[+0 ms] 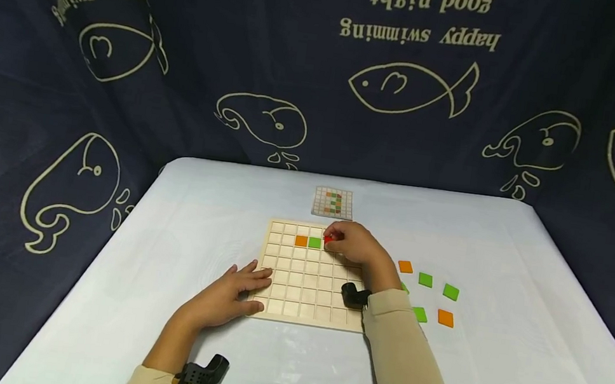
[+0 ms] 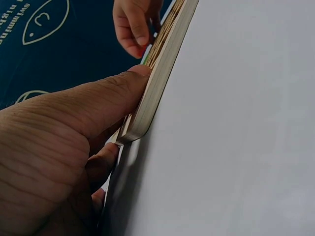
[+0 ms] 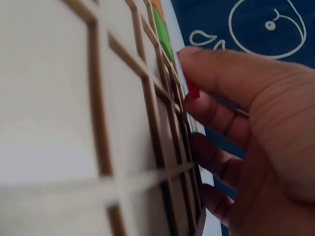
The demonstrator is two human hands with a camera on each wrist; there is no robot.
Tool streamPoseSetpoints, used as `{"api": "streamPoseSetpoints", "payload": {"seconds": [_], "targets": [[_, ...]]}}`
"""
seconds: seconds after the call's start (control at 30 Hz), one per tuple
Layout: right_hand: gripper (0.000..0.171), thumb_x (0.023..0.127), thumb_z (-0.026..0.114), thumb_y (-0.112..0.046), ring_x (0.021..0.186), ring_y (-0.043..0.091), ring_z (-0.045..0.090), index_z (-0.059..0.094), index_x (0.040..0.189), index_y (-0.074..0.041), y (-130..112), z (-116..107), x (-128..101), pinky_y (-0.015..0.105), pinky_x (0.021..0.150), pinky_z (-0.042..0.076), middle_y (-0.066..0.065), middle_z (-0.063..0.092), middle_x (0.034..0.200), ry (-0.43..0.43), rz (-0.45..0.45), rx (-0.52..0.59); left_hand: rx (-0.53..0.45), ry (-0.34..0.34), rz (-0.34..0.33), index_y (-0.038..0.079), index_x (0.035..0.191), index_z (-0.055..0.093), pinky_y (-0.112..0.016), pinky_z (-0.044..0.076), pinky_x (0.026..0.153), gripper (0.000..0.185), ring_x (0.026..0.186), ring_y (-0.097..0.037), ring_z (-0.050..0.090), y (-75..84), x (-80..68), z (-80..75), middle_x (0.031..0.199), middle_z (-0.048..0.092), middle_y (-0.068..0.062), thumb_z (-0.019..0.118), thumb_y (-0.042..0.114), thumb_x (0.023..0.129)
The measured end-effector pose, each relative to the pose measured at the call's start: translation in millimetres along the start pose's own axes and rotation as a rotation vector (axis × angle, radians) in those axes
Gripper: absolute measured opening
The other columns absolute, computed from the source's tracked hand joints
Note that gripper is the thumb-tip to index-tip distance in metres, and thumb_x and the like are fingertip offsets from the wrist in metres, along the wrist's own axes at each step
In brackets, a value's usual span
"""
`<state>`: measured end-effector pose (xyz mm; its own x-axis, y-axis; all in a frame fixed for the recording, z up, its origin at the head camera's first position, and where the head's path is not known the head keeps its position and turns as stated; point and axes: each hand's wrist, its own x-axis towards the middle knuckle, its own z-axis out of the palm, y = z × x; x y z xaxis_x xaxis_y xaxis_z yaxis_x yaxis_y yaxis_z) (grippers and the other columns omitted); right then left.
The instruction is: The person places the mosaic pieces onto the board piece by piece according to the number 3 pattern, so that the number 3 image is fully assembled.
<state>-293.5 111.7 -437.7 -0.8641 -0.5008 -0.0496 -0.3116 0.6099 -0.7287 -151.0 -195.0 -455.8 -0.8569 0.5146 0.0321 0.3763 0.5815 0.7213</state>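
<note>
A red tile (image 1: 328,239) is pinched between the thumb and curled fingers (image 3: 216,73) of the right hand (image 1: 355,244), over the wooden grid board (image 1: 306,294) at about 12 o'clock of its surface, just beside a green tile (image 1: 315,242) that sits in a cell next to an orange tile (image 1: 301,240). In the right wrist view the red tile is seen at the fingertips, close against the board's ribs. The left hand (image 1: 232,291) is laid flat at the board's 8 o'clock corner, its fingers straight and resting on the cells, while the thumb (image 2: 106,96) is pressed against the board's edge (image 2: 157,83). The board lies on the pale bench (image 1: 225,207). Loose green and orange tiles (image 1: 426,280) are scattered on the bench at 3 o'clock of the board. A small pattern card (image 1: 333,202) lies at 12 o'clock, apart from the board.
</note>
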Motion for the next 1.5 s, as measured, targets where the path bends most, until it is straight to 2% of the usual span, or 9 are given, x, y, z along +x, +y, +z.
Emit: {"api": "streamPoseSetpoints", "payload": {"seconds": [0.2,0.33,0.6,0.93,1.5], "targets": [[0.015,0.090,0.073,-0.020,0.085,0.017,0.054,0.071,0.105,-0.017,-2.1,3.3,1.7,0.051,0.095,0.031,-0.006,0.064,0.088,0.017,0.000,-0.140,-0.001,-0.002,0.001,0.001,0.139,0.056,-0.059,0.002,0.118,0.059,0.149,-0.031,0.019,-0.2,0.4,0.6,0.152,0.044,-0.004,0.074,0.027,0.090],[0.016,0.090,0.074,-0.021,0.088,0.019,0.051,0.070,0.105,-0.017,-4.6,4.2,0.9,0.051,0.094,0.031,-0.005,0.062,0.086,0.015,0.009,-0.164,0.001,-0.004,0.000,0.001,0.139,0.056,-0.059,0.002,0.118,0.059,0.149,-0.031,0.019,0.4,0.6,0.5,0.152,0.044,-0.004,0.074,0.027,0.090],[0.016,0.090,0.074,-0.020,0.080,0.018,0.050,0.070,0.104,-0.016,-3.8,4.0,2.4,0.048,0.091,0.032,-0.004,0.060,0.083,0.005,0.007,-0.102,0.006,0.001,-0.013,0.002,0.139,0.057,-0.057,0.001,0.119,0.057,0.149,-0.028,0.018,0.4,1.0,0.0,0.152,0.043,-0.002,0.075,0.024,0.089],[0.016,0.091,0.072,-0.012,0.073,0.017,0.050,0.068,0.106,-0.010,-2.3,3.4,0.8,0.033,0.071,0.042,0.001,0.057,0.084,-0.026,0.010,0.033,0.001,0.009,-0.003,0.002,0.139,0.056,-0.060,0.002,0.118,0.057,0.149,-0.030,0.019,1.8,0.5,0.4,0.152,0.044,-0.004,0.074,0.025,0.090],[0.019,0.095,0.064,-0.007,0.087,0.020,0.052,0.064,0.113,-0.003,3.4,-0.9,-2.6,0.032,0.077,0.045,0.006,0.058,0.095,-0.061,-0.002,0.178,0.009,0.007,-0.004,0.001,0.139,0.056,-0.058,0.002,0.118,0.057,0.149,-0.031,0.018,1.7,0.9,1.0,0.152,0.044,-0.004,0.074,0.024,0.090]]}}
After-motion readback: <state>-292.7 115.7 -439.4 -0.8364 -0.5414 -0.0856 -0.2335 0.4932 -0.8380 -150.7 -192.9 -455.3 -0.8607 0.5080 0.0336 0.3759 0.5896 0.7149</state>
